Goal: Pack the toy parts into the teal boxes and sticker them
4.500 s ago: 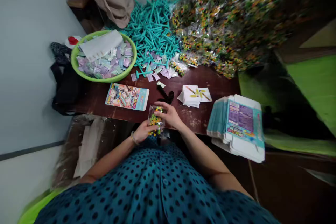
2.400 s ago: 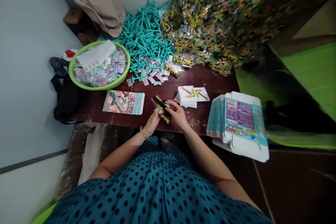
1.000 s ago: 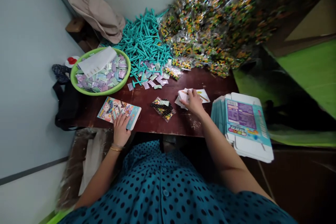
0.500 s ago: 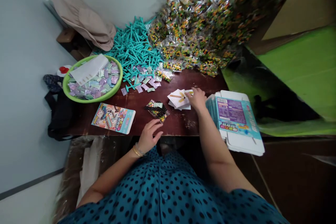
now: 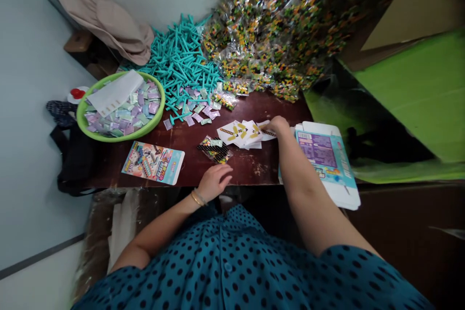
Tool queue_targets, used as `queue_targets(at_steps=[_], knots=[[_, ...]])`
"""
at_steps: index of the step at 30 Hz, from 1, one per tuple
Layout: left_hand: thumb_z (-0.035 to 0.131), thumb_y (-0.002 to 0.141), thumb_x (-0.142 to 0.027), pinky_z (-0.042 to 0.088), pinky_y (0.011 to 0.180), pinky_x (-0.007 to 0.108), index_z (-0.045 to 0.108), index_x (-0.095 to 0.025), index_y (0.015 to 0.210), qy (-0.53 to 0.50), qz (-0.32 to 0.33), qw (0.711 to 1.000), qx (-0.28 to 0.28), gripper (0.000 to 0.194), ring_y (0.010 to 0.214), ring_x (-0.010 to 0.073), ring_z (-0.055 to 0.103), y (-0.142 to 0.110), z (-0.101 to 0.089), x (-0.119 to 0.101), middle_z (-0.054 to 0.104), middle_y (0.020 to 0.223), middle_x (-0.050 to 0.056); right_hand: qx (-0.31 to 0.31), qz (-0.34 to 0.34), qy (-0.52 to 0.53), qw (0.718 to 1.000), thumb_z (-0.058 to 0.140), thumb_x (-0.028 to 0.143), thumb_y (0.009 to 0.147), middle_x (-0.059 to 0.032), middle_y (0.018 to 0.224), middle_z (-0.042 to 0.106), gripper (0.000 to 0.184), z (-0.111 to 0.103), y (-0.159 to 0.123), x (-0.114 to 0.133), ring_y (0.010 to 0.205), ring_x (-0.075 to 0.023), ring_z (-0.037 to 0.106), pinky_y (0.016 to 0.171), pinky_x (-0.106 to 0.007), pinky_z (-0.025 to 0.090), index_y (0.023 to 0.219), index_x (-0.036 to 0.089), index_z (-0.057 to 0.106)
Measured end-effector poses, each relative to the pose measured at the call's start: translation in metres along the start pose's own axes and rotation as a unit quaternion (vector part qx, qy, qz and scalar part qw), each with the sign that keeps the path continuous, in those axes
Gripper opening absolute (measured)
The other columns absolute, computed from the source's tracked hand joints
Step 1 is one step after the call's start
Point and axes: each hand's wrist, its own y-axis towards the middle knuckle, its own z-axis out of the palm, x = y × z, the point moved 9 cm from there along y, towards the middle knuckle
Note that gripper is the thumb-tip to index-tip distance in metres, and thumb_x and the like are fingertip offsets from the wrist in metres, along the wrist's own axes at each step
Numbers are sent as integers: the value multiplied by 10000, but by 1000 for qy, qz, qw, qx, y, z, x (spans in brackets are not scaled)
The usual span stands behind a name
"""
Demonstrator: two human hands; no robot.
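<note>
Cards that sat in a tighter stack half a second ago are now fanned out, reaching almost to the clear bag, and the right hand has shifted farther to the right of that bag. Its fingers are at the right end of the spread, hidden behind the back of the hand, so I cannot tell whether they grip a card. The left hand is just below the bag at the table edge, fingers loosely bent, thumb apart from them.

The bag contains coloured beads; black studded pieces and a small pale green sachet lie on top. Left of the bag is a printed carton, flat; well to its right, partly behind the right forearm, is a carton stack.

Up and left of the bag, a green basin is filled with purple, green and bluish sachets, a white sheet resting over them. Beyond the bag are loose sachets, a heap of teal hammer-shaped pieces and, farther right, piled clear packets filled with orange, yellow, green and black beads.
</note>
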Motion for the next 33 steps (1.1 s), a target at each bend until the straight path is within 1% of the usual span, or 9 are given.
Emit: queue_targets(at_steps=[3, 6, 11, 14, 18, 22, 28, 31, 33], knots=[[614, 968, -236, 517, 1087, 423, 716, -184, 1181, 12, 27, 999, -18, 241, 1195, 232, 669, 32, -11, 0, 731, 1254, 113, -3, -23, 8, 1000, 938, 320, 640, -220, 1077, 726, 561, -5, -3, 3, 1101, -347, 690, 946, -398, 554, 1090, 43, 751], [647, 938, -206, 451, 1139, 464, 673, -176, 1270, 55, 14, 998, -29, 334, 1277, 263, 606, 82, -20, 14, 689, 1327, 134, -47, -59, 30, 997, 833, 302, 764, -200, 1168, 718, 459, -22, -13, -1, 1140, -325, 674, 981, -388, 528, 1158, 89, 732], [894, 685, -205, 369, 1139, 553, 438, -134, 1528, 60, -171, 983, 7, 961, 1394, 396, 476, 170, -19, 87, 569, 1456, 232, -210, -150, 234, 937, 728, 283, 819, -155, 1164, 724, 525, -79, -43, -18, 1050, -283, 682, 953, -405, 535, 1310, 121, 641], [891, 617, -129, 459, 1031, 469, 536, -88, 1429, -23, -224, 973, 46, 887, 1133, 333, 638, 194, -7, 114, 726, 1139, 172, -175, -224, 333, 899, 562, 241, 895, -121, 1181, 725, 433, -68, -64, -4, 1011, -240, 683, 937, -389, 545, 1304, 142, 664], [729, 708, -48, 525, 851, 347, 664, -90, 1212, -67, -205, 974, 63, 509, 804, 190, 652, 198, -10, 113, 720, 819, 35, -135, -250, 347, 894, 513, 179, 888, -131, 1197, 720, 346, -22, -90, 24, 1102, -250, 657, 1052, -406, 485, 1118, 155, 771], [671, 784, -81, 528, 790, 305, 656, -89, 1206, -90, -205, 973, 54, 423, 776, 157, 647, 204, -19, 105, 720, 851, 37, -176, -241, 370, 880, 503, 272, 950, -129, 1206, 700, 305, -16, -102, 17, 1150, -259, 624, 1084, -407, 440, 1057, 176, 772], [735, 745, -173, 537, 843, 365, 715, -121, 1063, -44, -199, 978, 54, 323, 848, 236, 677, 239, 1, 76, 730, 857, 72, -201, -239, 382, 870, 398, 278, 1036, -77, 1045, 724, 329, -45, -124, 2, 963, -216, 646, 877, -319, 478, 1009, 171, 707], [752, 692, -232, 524, 936, 424, 692, -105, 1099, -15, -177, 983, 54, 431, 1056, 326, 665, 251, 9, 68, 744, 1023, 140, -184, -268, 343, 882, 591, 187, 958, -26, 1014, 748, 177, -36, -141, 22, 947, -186, 651, 858, -284, 474, 817, 182, 698], [748, 689, -313, 537, 927, 392, 637, -98, 1236, -3, -193, 980, 51, 598, 1131, 328, 657, 255, 13, 82, 741, 1123, 144, -185, -279, 312, 889, 769, 226, 861, -5, 1144, 748, 103, -24, -145, 34, 1086, -223, 632, 938, -332, 472, 786, 191, 708]])
